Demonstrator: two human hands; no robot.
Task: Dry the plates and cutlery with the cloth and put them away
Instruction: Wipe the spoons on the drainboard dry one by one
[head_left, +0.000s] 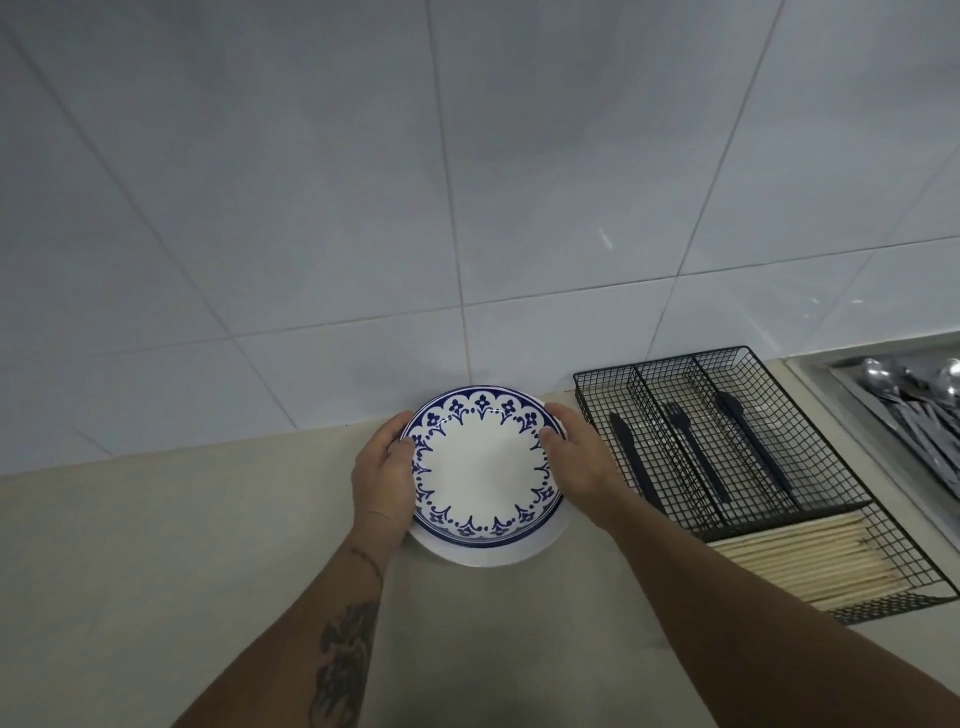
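left hand (383, 470) + right hand (576, 454): both grip round white blue-patterned ceramic plate (480, 467) by its rims | plate over plain white plate (545, 540) on beige worktop (156, 545) (contact unclear) | black wire cutlery tray (852, 525) just right

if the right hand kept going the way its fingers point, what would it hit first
Probably the tiled wall. The right hand grips the patterned plate, fingers pointing up-left along its rim; depth is uncertain.

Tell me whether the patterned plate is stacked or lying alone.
Stacked: the blue-patterned plate sits on a plain white plate, whose rim shows beneath it.
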